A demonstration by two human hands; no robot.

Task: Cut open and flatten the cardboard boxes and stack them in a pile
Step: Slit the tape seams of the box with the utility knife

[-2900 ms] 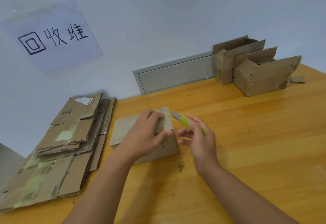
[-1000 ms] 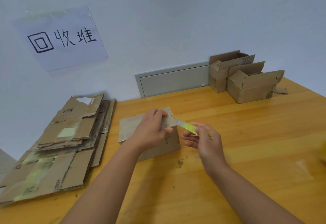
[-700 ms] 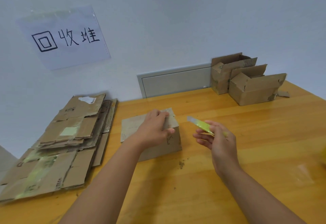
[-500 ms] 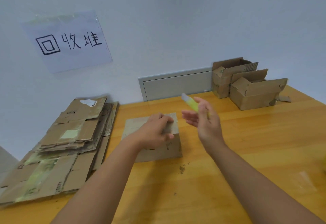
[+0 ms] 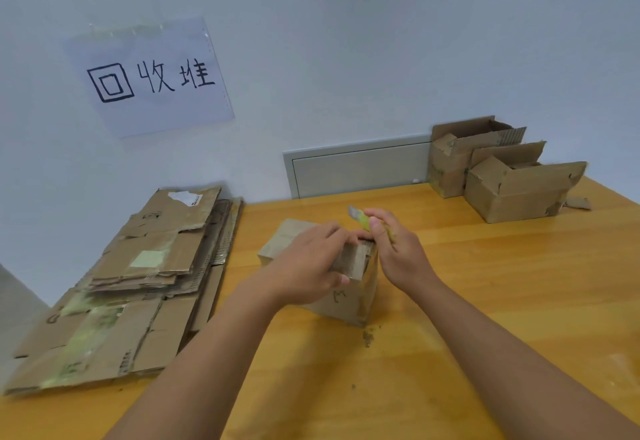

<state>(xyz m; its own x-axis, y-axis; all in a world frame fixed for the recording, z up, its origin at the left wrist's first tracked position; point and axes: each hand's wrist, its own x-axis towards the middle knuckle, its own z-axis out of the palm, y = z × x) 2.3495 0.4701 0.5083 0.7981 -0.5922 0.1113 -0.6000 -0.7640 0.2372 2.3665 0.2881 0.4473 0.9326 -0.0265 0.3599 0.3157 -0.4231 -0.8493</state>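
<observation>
Cardboard is all over this yellow wooden tabletop [image 5: 485,301]. One small box [image 5: 349,297] stands in the middle of it, close to the person. The left hand [image 5: 311,266] lies on top of the box, with its fingers curled over a raised top flap [image 5: 353,261] and its thumb under the flap's edge, so it grips the flap. The right hand [image 5: 398,252] is just beside the box on the right, touching its top corner. It is closed round a yellow-green cutter knife [image 5: 363,219], and the grey blade end pokes up and away past the fingers. The blade looks clear of the box, but the view there is a bit blurry. A pile of flattened boxes [image 5: 138,283] lies at the left side of the tabletop, well apart from the hands. Two open boxes [image 5: 502,179] sit side by side at the far right, against the wall. A small scrap of cardboard [image 5: 576,203] lies just beside them. Some brown crumbs [image 5: 367,338] lie near the front of the small box. A paper sign [image 5: 152,75] with black writing hangs on the wall, above the pile. A grey panel [image 5: 360,169] is set low in the wall behind the tabletop.
</observation>
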